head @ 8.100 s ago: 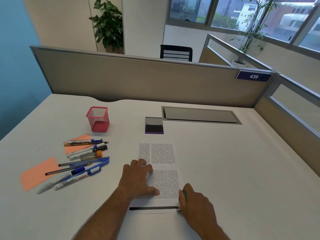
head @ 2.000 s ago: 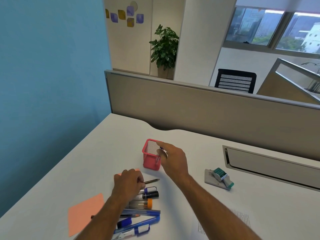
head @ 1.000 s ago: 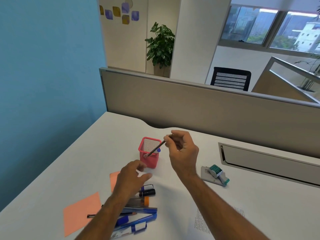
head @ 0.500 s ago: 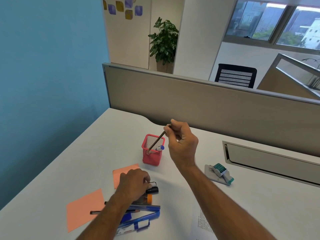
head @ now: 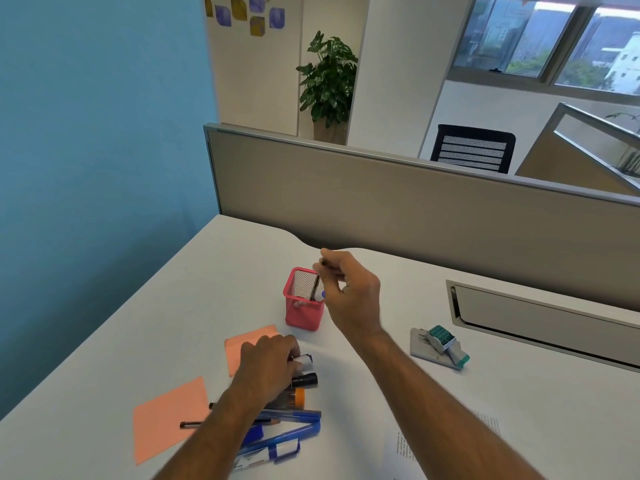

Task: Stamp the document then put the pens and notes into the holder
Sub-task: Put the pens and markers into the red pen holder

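Note:
A pink mesh holder (head: 302, 317) stands on the white desk with one blue-tipped pen inside. My right hand (head: 349, 296) hovers just right of its rim, pinching the top of a thin dark pen (head: 316, 287) that stands nearly upright in the holder. Nearer to me, my left hand (head: 268, 367) closes over a white marker (head: 304, 362) on top of a pile of pens (head: 291, 420). Two orange notes (head: 166, 415) (head: 242, 344) lie by the pile. The stamp (head: 446, 344) rests on its ink pad at right. A corner of the printed document (head: 446, 445) shows at the bottom.
A grey partition (head: 415, 216) walls the back of the desk, and a blue wall runs along the left. A recessed cable tray (head: 540, 317) sits at the right rear. The desk edge (head: 104, 327) slants down the left side.
My right hand has lowered and tipped the dark pen from a slant to nearly upright inside the holder. My left hand has slid onto the white marker in the pile.

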The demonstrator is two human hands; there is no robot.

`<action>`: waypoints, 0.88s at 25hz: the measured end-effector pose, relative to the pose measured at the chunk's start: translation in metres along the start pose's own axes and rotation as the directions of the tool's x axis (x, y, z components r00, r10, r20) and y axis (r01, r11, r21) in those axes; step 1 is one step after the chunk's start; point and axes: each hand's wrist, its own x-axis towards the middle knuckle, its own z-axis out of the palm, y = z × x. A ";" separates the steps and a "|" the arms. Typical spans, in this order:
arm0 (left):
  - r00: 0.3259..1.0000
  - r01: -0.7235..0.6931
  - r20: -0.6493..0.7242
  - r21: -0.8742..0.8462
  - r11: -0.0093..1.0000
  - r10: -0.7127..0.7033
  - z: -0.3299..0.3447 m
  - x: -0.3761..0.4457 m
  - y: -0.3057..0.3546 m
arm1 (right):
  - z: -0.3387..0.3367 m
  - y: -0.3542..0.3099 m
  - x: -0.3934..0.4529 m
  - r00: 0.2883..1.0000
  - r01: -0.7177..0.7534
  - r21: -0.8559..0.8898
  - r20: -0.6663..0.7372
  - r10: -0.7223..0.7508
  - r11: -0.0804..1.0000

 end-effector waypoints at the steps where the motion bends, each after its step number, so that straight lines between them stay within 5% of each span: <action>1: 1.000 -0.002 -0.017 -0.021 1.000 0.002 -0.001 0.000 -0.001 | 0.003 0.004 -0.004 0.999 0.015 -0.045 0.052 -0.012 0.999; 6: 0.992 -0.003 -0.124 -0.146 0.989 -0.015 -0.017 0.000 0.000 | 0.005 0.019 -0.025 0.961 0.184 -0.216 0.242 -0.130 0.959; 11: 0.973 -0.056 -0.224 -0.438 0.897 -0.048 -0.039 -0.005 0.007 | 0.002 0.022 -0.040 0.979 0.129 -0.219 0.182 -0.089 0.967; 17: 0.891 -0.290 -0.452 -0.619 0.730 -0.030 -0.054 -0.011 0.028 | -0.007 0.000 -0.043 0.987 -0.105 0.135 0.136 0.086 0.985; 22: 0.895 -0.287 -0.443 -0.658 0.696 -0.049 -0.052 -0.009 0.028 | -0.009 -0.006 -0.039 0.993 -0.098 0.191 0.084 0.083 0.977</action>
